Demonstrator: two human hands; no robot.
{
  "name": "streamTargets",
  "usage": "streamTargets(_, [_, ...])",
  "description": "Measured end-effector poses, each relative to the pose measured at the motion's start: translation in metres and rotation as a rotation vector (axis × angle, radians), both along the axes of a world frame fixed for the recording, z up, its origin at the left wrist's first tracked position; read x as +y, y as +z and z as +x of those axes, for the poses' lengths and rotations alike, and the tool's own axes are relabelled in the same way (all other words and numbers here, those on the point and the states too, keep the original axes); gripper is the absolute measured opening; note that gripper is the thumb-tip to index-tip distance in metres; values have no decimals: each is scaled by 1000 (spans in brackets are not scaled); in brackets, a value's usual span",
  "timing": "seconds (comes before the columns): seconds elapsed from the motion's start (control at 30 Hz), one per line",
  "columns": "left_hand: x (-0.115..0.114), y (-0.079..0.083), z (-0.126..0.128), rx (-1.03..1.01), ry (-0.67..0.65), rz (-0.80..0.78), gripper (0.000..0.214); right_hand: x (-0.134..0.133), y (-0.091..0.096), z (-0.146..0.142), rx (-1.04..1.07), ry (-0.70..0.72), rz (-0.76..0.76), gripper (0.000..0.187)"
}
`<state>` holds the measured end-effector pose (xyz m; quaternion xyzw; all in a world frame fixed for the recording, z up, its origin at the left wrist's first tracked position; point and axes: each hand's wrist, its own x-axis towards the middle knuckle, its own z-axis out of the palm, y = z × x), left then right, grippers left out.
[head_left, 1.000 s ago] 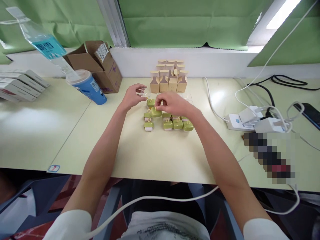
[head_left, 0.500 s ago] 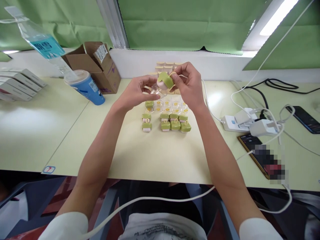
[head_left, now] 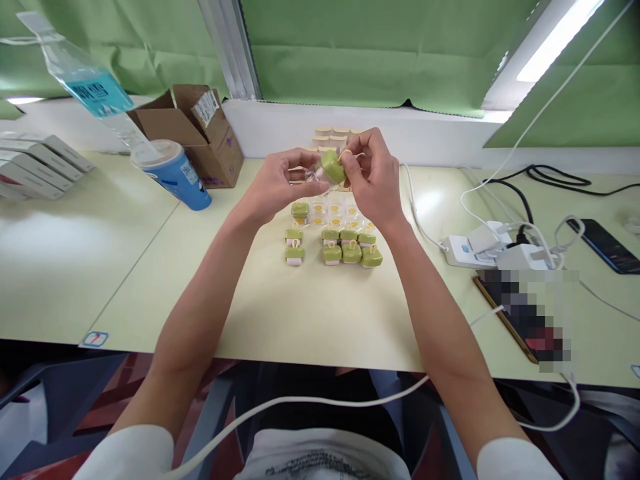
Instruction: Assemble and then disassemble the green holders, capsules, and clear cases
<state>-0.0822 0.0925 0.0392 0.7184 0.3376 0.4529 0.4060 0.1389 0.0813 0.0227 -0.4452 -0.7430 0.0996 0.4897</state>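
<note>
My right hand point(head_left: 371, 170) pinches a small green-and-white case point(head_left: 331, 165) by its yellow loop. My left hand point(head_left: 287, 179) grips a clear plastic cover point(head_left: 316, 175) between thumb and fingers. The case's white end is tilted down into or against that cover; my fingers partly hide the contact. Below on the table stand several similar green cases point(head_left: 351, 251), with two more point(head_left: 295, 253) to their left. Behind them are rows of clear plastic pieces with yellow marks point(head_left: 335, 209), and one green case point(head_left: 300, 211) sits at their left end.
Several pale cases point(head_left: 340, 140) stand against the wall. To the left are an open cardboard box point(head_left: 220, 157), a blue cup point(head_left: 180, 177), a tilted bottle point(head_left: 97, 93) and white boxes point(head_left: 40, 167). On the right lie a power strip point(head_left: 465, 251), cables and two phones point(head_left: 607, 247).
The green case has turned, and its white end has tipped left and down to the clear cover. My left hand has moved slightly right, closer to my right hand.
</note>
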Motion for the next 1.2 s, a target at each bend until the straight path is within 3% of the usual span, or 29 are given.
streamTargets(0.53, [0,0,-1,-3,-21,79,52,-9,3,-9,-162,-31,29,51])
streamTargets(0.73, [-6,3,4,-83,-51,-47,59,-16,10,-6,-39,38,0,59])
streamTargets(0.93, [1,-6,5,-156,-61,-108,50,-21,20,3,-197,100,12,77])
streamTargets(1.1, [2,-9,4,-137,-71,-134,56,-18,18,4,-260,30,4,56])
streamTargets(1.2, [-1,-6,4,-121,-84,-154,55,-20,19,3,-325,16,-37,53])
